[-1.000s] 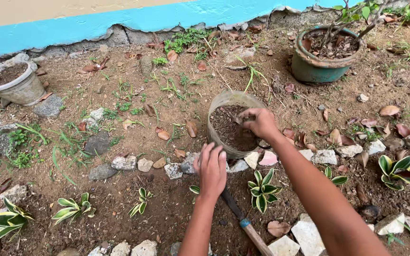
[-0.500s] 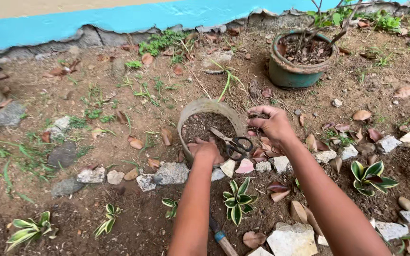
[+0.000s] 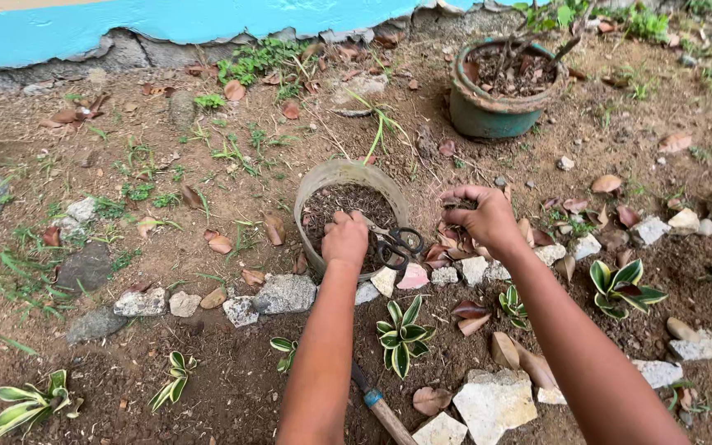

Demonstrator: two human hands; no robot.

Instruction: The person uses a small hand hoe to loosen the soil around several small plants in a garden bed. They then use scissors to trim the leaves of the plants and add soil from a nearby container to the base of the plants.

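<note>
Left hand (image 3: 345,239), fingers curled round the handles of black scissors (image 3: 397,245), works over the soil-filled pot (image 3: 348,177) at twelve o'clock, steadying the cut, while right hand (image 3: 480,216), at three o'clock, pinches dry debris clear.

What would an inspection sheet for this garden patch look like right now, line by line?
Surface: bare soil with dry leaves and sparse weeds.
Job's things: pale pot of soil, tilted toward the camera; scissors at its rim.
Clutter: stone row, small striped plants, a tool handle on the ground.
Grippers: left hand on the pot's front rim by the scissors; right hand pinched shut beside the pot, contents too small to tell.
Cables: nothing seen.
Surroundings: green pot with bare stems, blue wall behind.
</note>
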